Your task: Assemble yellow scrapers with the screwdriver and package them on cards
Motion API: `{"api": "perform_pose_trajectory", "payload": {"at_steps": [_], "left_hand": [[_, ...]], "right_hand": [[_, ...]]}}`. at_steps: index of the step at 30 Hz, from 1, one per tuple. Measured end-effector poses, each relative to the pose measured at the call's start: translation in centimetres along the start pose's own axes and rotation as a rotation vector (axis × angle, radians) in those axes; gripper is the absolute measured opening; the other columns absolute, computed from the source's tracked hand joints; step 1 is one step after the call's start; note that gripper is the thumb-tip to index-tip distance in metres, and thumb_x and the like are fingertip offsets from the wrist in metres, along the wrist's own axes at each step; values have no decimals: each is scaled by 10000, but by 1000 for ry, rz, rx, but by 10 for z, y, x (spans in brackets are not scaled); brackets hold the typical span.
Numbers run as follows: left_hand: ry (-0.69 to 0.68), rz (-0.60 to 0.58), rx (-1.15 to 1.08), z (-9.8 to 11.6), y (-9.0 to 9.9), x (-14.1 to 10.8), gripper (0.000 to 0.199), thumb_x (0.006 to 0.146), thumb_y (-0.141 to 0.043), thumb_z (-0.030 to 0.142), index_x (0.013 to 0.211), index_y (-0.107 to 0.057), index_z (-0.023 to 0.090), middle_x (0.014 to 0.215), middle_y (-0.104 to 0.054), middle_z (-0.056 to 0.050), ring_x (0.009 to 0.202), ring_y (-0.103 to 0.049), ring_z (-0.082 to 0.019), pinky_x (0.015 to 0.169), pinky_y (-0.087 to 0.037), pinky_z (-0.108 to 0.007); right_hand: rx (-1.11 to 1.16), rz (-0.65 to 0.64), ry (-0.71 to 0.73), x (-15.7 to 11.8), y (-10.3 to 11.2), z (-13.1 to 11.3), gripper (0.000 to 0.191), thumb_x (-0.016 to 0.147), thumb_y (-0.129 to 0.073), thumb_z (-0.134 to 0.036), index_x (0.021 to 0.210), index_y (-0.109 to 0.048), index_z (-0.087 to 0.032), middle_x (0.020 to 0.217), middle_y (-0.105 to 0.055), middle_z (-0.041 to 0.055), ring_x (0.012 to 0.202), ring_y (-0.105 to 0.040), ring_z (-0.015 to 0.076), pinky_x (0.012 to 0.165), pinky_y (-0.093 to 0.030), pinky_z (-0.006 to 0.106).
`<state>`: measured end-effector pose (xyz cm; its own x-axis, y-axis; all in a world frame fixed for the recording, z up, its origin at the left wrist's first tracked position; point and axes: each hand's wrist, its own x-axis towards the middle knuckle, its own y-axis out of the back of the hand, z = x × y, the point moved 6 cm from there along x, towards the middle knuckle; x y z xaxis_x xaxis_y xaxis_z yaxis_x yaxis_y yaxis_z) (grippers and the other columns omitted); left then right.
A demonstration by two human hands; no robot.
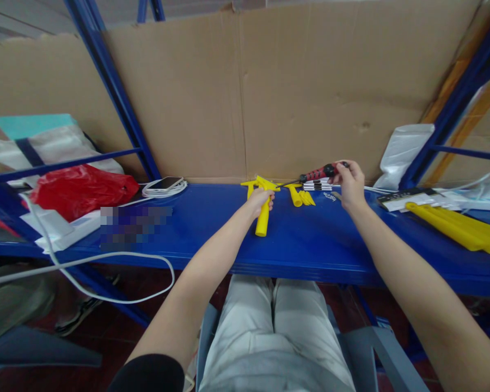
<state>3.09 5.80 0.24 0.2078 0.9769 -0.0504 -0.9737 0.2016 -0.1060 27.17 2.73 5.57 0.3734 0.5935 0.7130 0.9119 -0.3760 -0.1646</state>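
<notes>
My left hand (259, 202) is closed around a yellow plastic T-shaped handle (262, 222), its round grip pointing down toward me. In my right hand (351, 185) the end of a red-and-black screwdriver (317, 174) is pinched between the fingers. Its thin shaft points left and meets the head of the yellow handle; the exact contact of the tip is too small to make out. Behind and to the right lie another yellow handle (296, 197) and several small yellow pointed pieces (307, 198). Small metal bits (330, 197) rest on the blue shelf (310, 239) nearby.
At right are long yellow plastic pieces (457, 226) and a white bag (404, 152). Leftward lie a phone (169, 183) on a coiled white cable, a red plastic bag (84, 188) and a looping white cord (118, 253). Cardboard (245, 98) stands behind the shelf between blue posts.
</notes>
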Motion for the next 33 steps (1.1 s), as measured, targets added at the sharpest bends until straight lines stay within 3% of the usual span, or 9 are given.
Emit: {"api": "perform_pose_trajectory", "payload": {"at_steps": [9, 14, 18, 25, 33], "left_hand": [[-11, 4, 12, 0, 1, 3, 223, 768, -448, 15, 627, -403, 183, 435, -414, 66, 328, -328, -43, 394, -262, -187], [-33, 30, 53, 1, 3, 3, 226, 749, -470, 16, 615, -406, 187, 413, -395, 67, 325, -338, -49, 382, -260, -186], [-53, 33, 95, 2, 4, 2, 218, 755, -468, 17, 623, -424, 184, 414, -401, 65, 327, -347, -51, 383, -265, -186], [-63, 46, 144, 4, 5, 1, 251, 764, -469, 13, 596, -409, 190, 402, -388, 65, 317, -341, -55, 376, -273, -194], [-71, 40, 145, 5, 5, -1, 257, 760, -458, 11, 586, -403, 192, 395, -391, 63, 311, -344, -61, 375, -271, -198]], "right_hand": [[-9, 8, -9, -4, -1, -8, 170, 748, -653, -354, 824, -569, -227, 563, -471, -51, 457, -452, 103, 466, -387, 259], [53, -9, -56, -5, -4, -10, 246, 710, -703, -402, 804, -559, -226, 484, -426, -86, 362, -397, 72, 384, -325, 221], [123, -23, -120, -5, -4, -10, 352, 656, -740, -487, 814, -575, -220, 512, -485, -79, 342, -413, 65, 352, -302, 210], [228, -134, -264, -5, -10, -8, 320, 728, -699, -481, 823, -562, -208, 510, -549, -46, 427, -525, 106, 426, -420, 230], [207, -46, -214, -2, -3, -5, 426, 658, -748, -521, 687, -446, -221, 448, -455, -83, 357, -435, 77, 351, -345, 201]]}}
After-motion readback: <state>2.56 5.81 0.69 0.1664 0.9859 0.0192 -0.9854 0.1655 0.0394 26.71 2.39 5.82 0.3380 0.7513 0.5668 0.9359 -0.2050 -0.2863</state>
